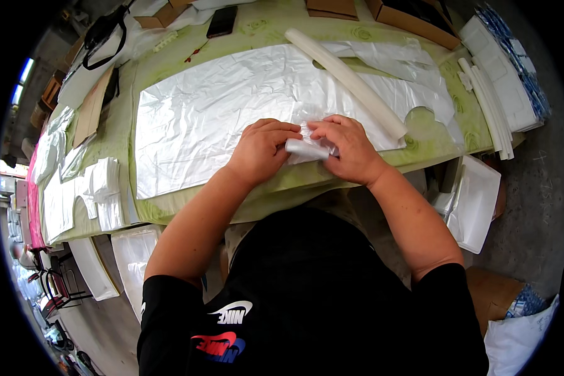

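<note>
A small roll of clear plastic [306, 149] lies between my two hands over the front edge of the stack. My left hand [262, 149] is closed at its left end, fingers curled. From the other side my right hand [349, 149] pinches it, thumb below and fingers on top. Crinkled clear film bunches up just beyond the fingers. Under both hands, white plastic bags [194, 119] with cut-out handles lie flat in a stack. A long cream tube [351, 84] rests slantwise across them, to the right of my hands.
A green patterned cloth [257, 26] covers the table. Toward the back are a black phone [222, 22] and a cardboard box [413, 22]. Folded white bags [100, 182] lie at left, thin white tubes [490, 109] at right. White bins [473, 203] stand below the table edge.
</note>
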`<state>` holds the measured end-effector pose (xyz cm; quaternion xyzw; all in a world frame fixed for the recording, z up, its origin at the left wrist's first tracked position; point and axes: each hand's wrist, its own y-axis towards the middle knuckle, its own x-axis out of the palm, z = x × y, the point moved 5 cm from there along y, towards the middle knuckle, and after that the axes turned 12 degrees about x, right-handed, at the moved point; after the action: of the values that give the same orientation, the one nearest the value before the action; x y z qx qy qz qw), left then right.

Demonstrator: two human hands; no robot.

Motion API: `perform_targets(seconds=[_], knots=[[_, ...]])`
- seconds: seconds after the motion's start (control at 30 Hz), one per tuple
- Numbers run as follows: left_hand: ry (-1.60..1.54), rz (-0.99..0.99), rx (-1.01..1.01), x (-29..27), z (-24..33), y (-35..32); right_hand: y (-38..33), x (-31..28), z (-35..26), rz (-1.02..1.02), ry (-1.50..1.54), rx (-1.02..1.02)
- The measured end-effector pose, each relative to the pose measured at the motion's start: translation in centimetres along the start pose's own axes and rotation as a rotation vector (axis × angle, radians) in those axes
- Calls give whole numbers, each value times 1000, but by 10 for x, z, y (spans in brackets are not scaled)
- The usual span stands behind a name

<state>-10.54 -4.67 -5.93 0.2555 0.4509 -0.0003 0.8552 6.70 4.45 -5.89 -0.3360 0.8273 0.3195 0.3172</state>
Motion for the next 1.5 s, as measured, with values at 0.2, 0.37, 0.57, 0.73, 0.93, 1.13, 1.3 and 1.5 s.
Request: perform_targets(seconds=[0.2, 0.37, 0.57, 0.73, 0.93, 1.13, 1.3, 1.5], knots=[[11, 72, -92, 3, -2, 0, -2, 6, 5, 162, -71, 34], [132, 146, -188, 1, 0, 0, 5, 8, 4, 184, -179, 138], [247, 134, -265, 6, -1, 2, 6, 13, 7, 219, -232, 194], [260, 31, -355, 7, -3, 4, 9, 13, 4, 206, -267, 243], [290, 327, 12, 3, 16, 11, 20, 10, 3, 13, -323, 383], [354, -250, -228, 28, 6, 15, 19, 7, 9, 28, -170, 478], [368, -240, -226, 23, 9, 15, 24, 5, 3, -73, -258, 438], [-123, 98, -6, -3, 66, -33, 34, 5, 11, -174, -288, 500]])
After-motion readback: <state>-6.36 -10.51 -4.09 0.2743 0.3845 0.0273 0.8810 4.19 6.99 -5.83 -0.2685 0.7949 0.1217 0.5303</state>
